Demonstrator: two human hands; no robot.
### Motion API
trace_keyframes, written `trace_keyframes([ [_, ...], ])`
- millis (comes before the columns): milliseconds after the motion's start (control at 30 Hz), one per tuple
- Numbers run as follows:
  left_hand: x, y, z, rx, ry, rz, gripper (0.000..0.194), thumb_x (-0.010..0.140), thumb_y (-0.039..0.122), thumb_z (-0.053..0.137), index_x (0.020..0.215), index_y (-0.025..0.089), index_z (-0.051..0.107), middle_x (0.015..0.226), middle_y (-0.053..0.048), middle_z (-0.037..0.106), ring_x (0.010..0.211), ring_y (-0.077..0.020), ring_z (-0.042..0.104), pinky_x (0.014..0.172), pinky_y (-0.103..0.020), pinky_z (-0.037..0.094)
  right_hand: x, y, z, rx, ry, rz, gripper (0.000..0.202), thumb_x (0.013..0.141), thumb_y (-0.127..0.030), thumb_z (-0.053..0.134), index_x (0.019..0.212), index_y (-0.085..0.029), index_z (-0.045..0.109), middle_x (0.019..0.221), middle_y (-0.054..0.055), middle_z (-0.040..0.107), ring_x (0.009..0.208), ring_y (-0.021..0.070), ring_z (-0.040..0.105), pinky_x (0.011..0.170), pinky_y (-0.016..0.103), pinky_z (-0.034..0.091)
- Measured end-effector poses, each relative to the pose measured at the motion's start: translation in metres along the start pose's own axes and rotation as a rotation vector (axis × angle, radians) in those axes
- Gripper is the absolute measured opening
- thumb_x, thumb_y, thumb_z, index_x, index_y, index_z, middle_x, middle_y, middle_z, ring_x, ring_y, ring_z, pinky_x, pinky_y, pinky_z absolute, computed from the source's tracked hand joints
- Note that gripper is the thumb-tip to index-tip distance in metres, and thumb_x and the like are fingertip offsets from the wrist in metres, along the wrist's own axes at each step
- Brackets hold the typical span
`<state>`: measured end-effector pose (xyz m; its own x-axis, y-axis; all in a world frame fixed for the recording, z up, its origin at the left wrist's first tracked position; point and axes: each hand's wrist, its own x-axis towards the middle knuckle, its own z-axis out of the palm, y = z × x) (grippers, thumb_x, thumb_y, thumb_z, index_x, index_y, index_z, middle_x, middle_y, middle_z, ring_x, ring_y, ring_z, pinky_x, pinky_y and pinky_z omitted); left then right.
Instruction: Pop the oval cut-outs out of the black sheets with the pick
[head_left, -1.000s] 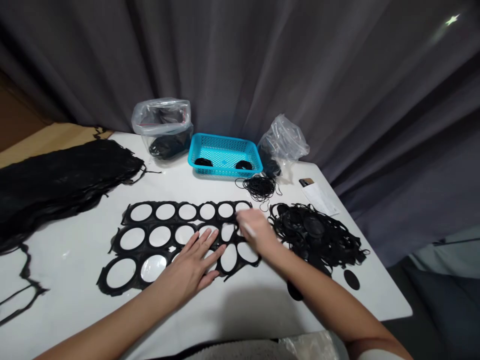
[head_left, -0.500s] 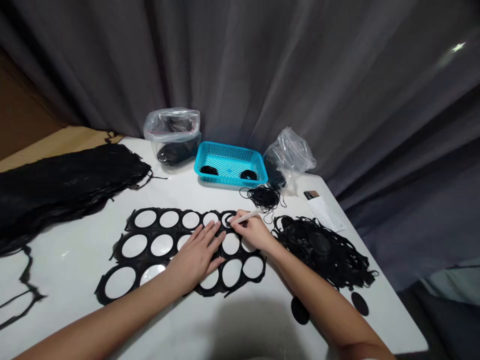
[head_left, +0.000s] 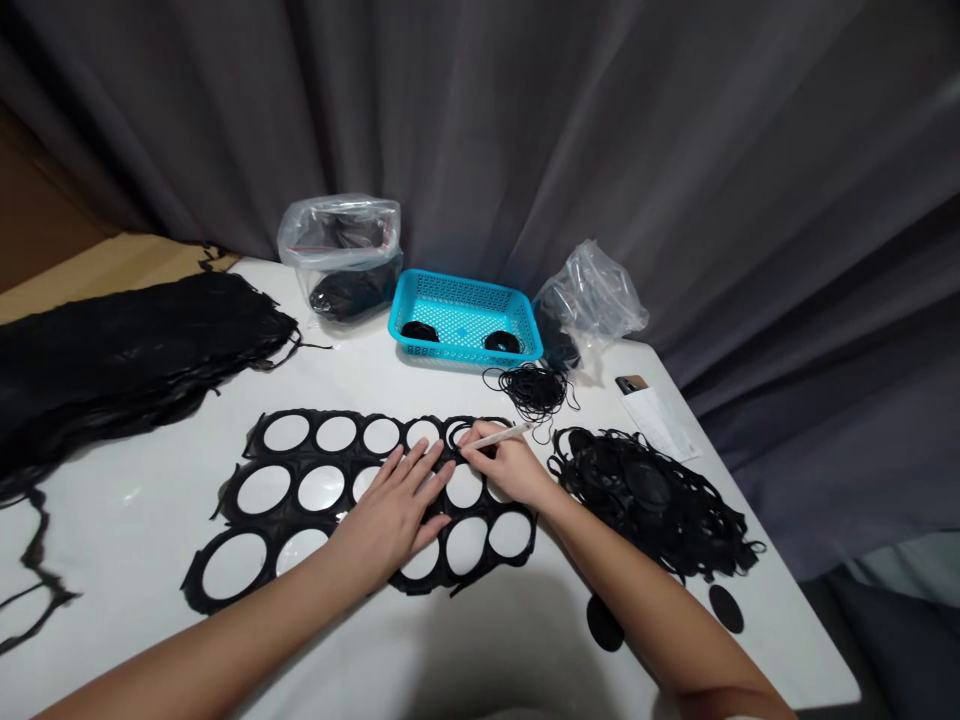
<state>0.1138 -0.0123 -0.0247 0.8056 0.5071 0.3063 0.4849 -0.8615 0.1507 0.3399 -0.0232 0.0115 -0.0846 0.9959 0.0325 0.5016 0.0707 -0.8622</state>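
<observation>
Your left hand (head_left: 386, 518) and right hand (head_left: 516, 468) are bare, with slender fingers (head_left: 436, 483); your forearms (head_left: 232, 645) are bare too, the right to its elbow (head_left: 697, 678).

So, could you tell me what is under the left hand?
Under the left hand lies the black sheet. Its round holes show on both sides, but the part that this hand covers cannot be seen.

Apparently a small workshop: the white worktable (head_left: 142, 560) bears round-holed black sheeting (head_left: 289, 518), layered black sheets (head_left: 142, 350) and tangled offcuts (head_left: 652, 500).
</observation>
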Motion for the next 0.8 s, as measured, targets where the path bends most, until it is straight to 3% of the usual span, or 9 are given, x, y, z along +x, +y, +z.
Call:
trace_keyframes([
  [167, 0.000, 0.000, -0.001, -0.003, 0.004, 0.004, 0.053, 0.102, 0.046, 0.048, 0.149, 0.020, 0.046, 0.159, -0.012, 0.039, 0.147, -0.0305, 0.036, 0.119, -0.048, 0.028, -0.005, -0.001, 0.003, -0.125, 0.013, -0.164, 0.016, 0.093, -0.019, 0.056, 0.077, -0.022, 0.056, 0.088, 0.002, 0.067, 0.088, 0.0192, 0.061, 0.083, 0.032, 0.045],
  [333, -0.001, 0.000, -0.001, 0.014, -0.026, -0.023, 0.057, 0.099, 0.045, 0.055, 0.151, 0.025, 0.044, 0.161, -0.008, 0.037, 0.151, -0.0375, 0.024, 0.118, -0.058, 0.025, -0.020, -0.006, 0.010, -0.358, 0.003, -0.253, 0.010, 0.097, -0.018, 0.050, 0.094, -0.021, 0.060, 0.106, 0.009, 0.068, 0.101, 0.0240, 0.059, 0.089, 0.037, 0.044],
  [433, -0.001, 0.000, -0.001, 0.010, -0.030, -0.031, 0.057, 0.098, 0.044, 0.056, 0.150, 0.025, 0.045, 0.160, -0.008, 0.038, 0.151, -0.0394, 0.020, 0.118, -0.060, 0.025, -0.025, -0.008, 0.018, -0.487, -0.023, -0.310, 0.017, 0.093, -0.016, 0.054, 0.108, -0.019, 0.061, 0.115, 0.013, 0.068, 0.107, 0.0274, 0.058, 0.091, 0.041, 0.043],
  [533, 0.000, 0.000, -0.001, -0.001, -0.038, -0.035, 0.057, 0.097, 0.042, 0.057, 0.150, 0.025, 0.047, 0.160, -0.007, 0.039, 0.151, -0.0402, 0.020, 0.117, -0.060, 0.026, -0.016, -0.005, 0.019, -0.588, 0.052, -0.350, 0.021, 0.087, -0.014, 0.058, 0.106, -0.021, 0.063, 0.111, 0.010, 0.070, 0.102, 0.0277, 0.059, 0.088, 0.040, 0.043],
  [633, 0.000, -0.001, -0.002, -0.007, -0.053, -0.036, 0.055, 0.096, 0.040, 0.060, 0.148, 0.025, 0.049, 0.160, -0.007, 0.038, 0.150, -0.0424, 0.023, 0.116, -0.062, 0.027, 0.007, 0.004, -0.005, -0.631, 0.260, -0.275, 0.013, 0.088, -0.013, 0.053, 0.089, -0.020, 0.064, 0.089, 0.009, 0.069, 0.086, 0.0264, 0.060, 0.080, 0.038, 0.042],
  [800, 0.000, -0.003, -0.003, -0.029, -0.047, -0.044, 0.052, 0.097, 0.040, 0.058, 0.148, 0.028, 0.049, 0.160, -0.006, 0.039, 0.150, -0.0410, 0.023, 0.115, -0.062, 0.029, 0.033, 0.019, -0.082, -0.573, 0.650, -0.101, 0.019, 0.092, -0.020, 0.042, 0.082, -0.019, 0.058, 0.084, 0.009, 0.066, 0.078, 0.0239, 0.060, 0.076, 0.037, 0.044],
])
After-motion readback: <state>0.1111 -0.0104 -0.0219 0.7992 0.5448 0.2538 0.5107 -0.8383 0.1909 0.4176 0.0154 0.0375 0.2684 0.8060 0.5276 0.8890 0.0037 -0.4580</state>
